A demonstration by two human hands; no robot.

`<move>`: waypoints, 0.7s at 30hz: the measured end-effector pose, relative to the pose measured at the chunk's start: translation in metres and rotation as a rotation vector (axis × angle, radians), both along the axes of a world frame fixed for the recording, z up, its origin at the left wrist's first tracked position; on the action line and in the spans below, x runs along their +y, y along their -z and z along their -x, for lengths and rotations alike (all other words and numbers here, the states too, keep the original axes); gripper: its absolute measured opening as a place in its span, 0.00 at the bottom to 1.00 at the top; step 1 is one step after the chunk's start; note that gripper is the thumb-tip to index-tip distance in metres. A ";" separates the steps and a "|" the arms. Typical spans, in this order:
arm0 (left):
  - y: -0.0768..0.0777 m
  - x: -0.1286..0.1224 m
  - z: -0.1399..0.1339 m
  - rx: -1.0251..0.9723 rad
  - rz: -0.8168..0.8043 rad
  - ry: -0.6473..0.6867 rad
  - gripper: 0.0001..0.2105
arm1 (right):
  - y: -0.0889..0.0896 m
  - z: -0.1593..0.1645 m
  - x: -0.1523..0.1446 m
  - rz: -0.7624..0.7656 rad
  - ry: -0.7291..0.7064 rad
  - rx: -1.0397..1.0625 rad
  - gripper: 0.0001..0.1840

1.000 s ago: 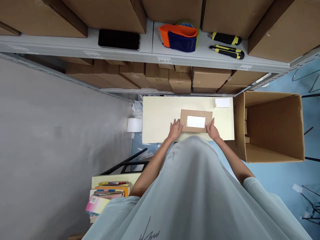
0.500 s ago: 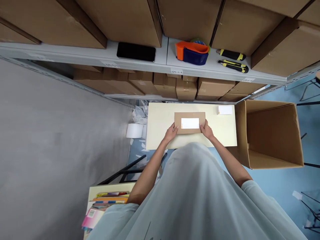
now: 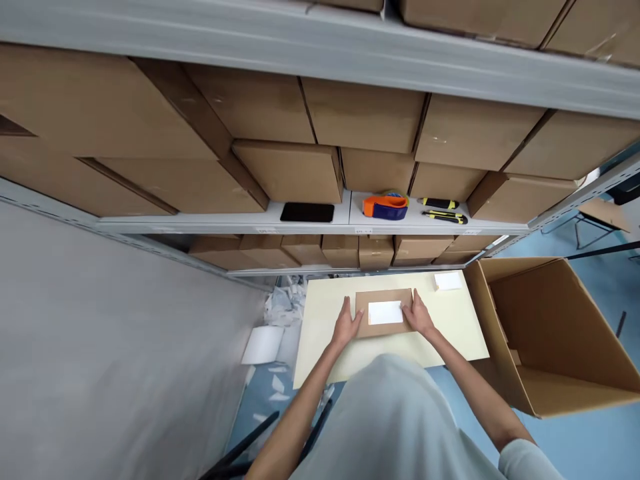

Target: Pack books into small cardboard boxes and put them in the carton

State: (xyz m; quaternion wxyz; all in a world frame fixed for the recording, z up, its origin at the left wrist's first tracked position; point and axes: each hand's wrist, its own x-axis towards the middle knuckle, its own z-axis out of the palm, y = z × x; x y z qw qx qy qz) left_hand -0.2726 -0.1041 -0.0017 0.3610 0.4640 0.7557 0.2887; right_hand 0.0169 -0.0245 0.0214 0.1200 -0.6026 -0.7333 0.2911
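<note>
A small flat cardboard box (image 3: 384, 331) with a white label (image 3: 385, 312) on its top face is over the cream tabletop (image 3: 320, 360). My right hand (image 3: 419, 315) grips its right edge, thumb on top near the label and fingers along the side. At the left edge is my left hand (image 3: 345, 325), its fingers stretched out and its thumb touching or just beside the box. A stack of white labels (image 3: 448, 281) lies at the table's far right corner.
Beyond the table rises a grey shelf (image 3: 310, 227) packed with cardboard boxes. On it are a black phone (image 3: 307, 213), an orange and blue tape dispenser (image 3: 385, 207) and yellow-black box cutters (image 3: 444, 217). A large open carton (image 3: 565, 333) stands right; paper scraps (image 3: 285, 303) lie left.
The view has tilted up, showing more shelf. My left hand has loosened from the box's left edge, its fingers now straightened. My right hand still holds the right edge.
</note>
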 end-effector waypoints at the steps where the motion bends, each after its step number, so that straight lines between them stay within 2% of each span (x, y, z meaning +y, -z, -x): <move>1: -0.012 0.015 0.005 0.021 -0.056 0.027 0.41 | -0.013 0.005 0.013 -0.059 -0.035 0.000 0.47; 4: -0.064 0.071 0.016 0.123 -0.266 0.135 0.38 | -0.064 0.025 0.062 -0.237 -0.133 0.013 0.47; 9: -0.171 0.174 0.010 0.385 -0.613 0.271 0.33 | -0.160 0.073 0.150 -0.538 -0.269 -0.006 0.42; 12: -0.218 0.223 -0.002 0.560 -0.685 0.363 0.32 | -0.209 0.101 0.192 -0.627 -0.334 -0.059 0.34; 14: -0.235 0.246 -0.008 0.646 -0.640 0.401 0.34 | -0.232 0.117 0.214 -0.594 -0.354 -0.140 0.29; 16: -0.239 0.262 -0.013 0.696 -0.564 0.422 0.35 | -0.246 0.128 0.229 -0.512 -0.354 -0.249 0.26; 18: -0.236 0.270 -0.016 0.718 -0.502 0.431 0.36 | -0.251 0.136 0.237 -0.420 -0.357 -0.355 0.25; 21: -0.226 0.273 -0.017 0.722 -0.473 0.423 0.37 | -0.249 0.143 0.242 -0.339 -0.366 -0.440 0.28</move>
